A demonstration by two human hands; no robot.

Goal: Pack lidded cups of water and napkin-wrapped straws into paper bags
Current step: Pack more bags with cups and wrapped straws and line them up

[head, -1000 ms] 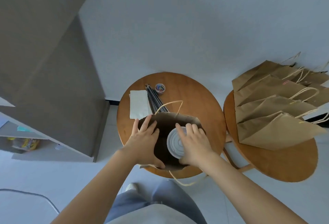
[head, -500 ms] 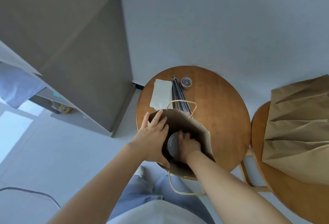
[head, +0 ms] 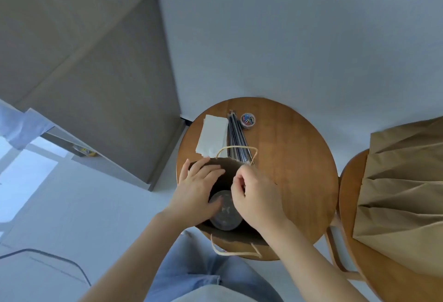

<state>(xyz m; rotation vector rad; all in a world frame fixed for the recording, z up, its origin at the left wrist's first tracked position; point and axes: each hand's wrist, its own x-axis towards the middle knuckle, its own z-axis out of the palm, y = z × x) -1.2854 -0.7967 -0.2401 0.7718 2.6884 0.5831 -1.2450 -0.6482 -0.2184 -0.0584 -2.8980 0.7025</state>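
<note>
Left hand (head: 195,192) lays straight fingers (head: 206,170) on the bag (head: 231,168) rim, keeping it open round the cup (head: 225,215), while the right hand (head: 257,197) curls above (whether it holds anything, I cannot tell).

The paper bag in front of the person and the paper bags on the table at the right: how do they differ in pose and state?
The near paper bag stands upright with its mouth open; the paper bags at the right lie flat and folded, overlapping. The near paper bag holds a lidded cup, and the left hand rests on its rim; no hand touches the paper bags at the right. All are brown paper.
</note>
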